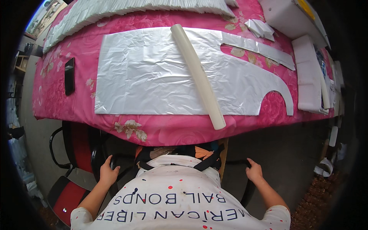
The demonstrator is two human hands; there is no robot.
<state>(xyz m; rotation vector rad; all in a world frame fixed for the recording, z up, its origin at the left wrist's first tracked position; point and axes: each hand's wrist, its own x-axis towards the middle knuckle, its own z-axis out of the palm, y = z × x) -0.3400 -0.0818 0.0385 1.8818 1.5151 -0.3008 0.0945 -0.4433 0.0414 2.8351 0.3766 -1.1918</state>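
My left hand (109, 173) is down beside my body, its thumb and fingers around the black chair armrest (122, 156). On the other side my right hand (254, 171) is closed around the matching armrest (238, 162). Both hands are below the near edge of the table. On the tabletop in front of me lies a flat, shiny white plastic apron (153, 76), its curved cut-outs and straps toward the right. A pale round tube (197, 74) rests slantwise across it, the near end reaching past the apron's front edge.
A pink flowered cloth (172, 128) covers the table. Folded white plastic pieces (145, 5) line the far side, and a small pile (260, 29) is at far right. A dark phone (69, 76) lies left. White foam boxes (308, 74) stand right. Red-and-black chairs (78, 147) are at lower left.
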